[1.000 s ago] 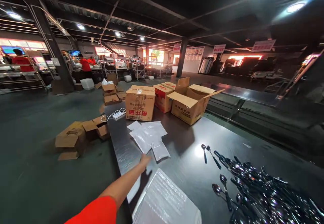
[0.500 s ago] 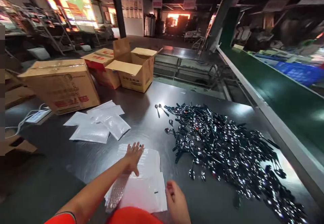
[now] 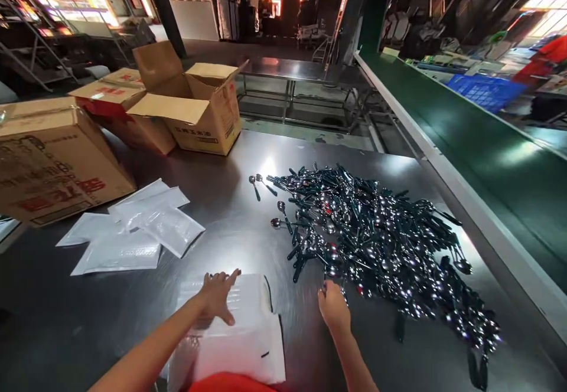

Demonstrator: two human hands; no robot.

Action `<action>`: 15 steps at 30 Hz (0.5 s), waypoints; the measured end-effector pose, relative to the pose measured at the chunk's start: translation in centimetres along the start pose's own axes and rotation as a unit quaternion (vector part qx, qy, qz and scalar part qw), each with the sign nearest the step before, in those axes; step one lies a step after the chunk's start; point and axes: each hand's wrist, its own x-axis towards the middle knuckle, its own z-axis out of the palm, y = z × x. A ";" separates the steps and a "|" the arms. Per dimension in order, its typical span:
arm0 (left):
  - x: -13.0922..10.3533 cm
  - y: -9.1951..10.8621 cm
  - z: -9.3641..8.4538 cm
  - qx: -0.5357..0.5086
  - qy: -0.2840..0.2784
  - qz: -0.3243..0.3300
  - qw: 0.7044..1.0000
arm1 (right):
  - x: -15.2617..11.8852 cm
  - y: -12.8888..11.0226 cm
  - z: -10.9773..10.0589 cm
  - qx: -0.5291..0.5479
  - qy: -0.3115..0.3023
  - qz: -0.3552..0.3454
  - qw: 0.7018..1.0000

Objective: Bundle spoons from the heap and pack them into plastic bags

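My left hand (image 3: 216, 299) lies with fingers spread on a stack of white bubble mailers (image 3: 245, 345) in front of me. My right hand (image 3: 334, 306) is closed at the near edge of a large pile of spoons (image 3: 376, 232) with dark handles. Its fingers pinch at a spoon there, though most of it is hidden behind the hand. A few single spoons (image 3: 276, 222) lie off the pile's left side. Farther left, several white mailers (image 3: 170, 226) overlap on the metal table.
An open cardboard box (image 3: 199, 126) stands at the table's back, with a red-marked carton (image 3: 119, 94) and a larger carton (image 3: 57, 156) to its left. A green conveyor belt (image 3: 465, 138) with a pale rail runs along the right. Beyond it sits a blue crate (image 3: 485, 91).
My right hand has moved from beside the mailer stack forward and right to the spoon pile. My left hand stays spread on the stack. The view has turned right.
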 end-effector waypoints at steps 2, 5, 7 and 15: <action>-0.7 0.9 0.3 -0.012 -0.018 0.023 0.999 | 1.8 -0.4 0.1 -0.028 0.010 0.033 0.999; -1.6 1.7 0.7 -0.044 -0.027 0.041 0.998 | 3.8 -1.0 0.5 -0.055 0.021 0.066 0.996; -1.8 1.8 0.6 -0.061 -0.019 0.048 0.997 | 4.5 -1.1 0.7 -0.067 0.025 0.089 0.994; 0.1 0.9 -0.4 -0.088 0.007 -0.030 0.996 | 2.4 2.0 -0.5 -0.126 0.036 0.043 0.990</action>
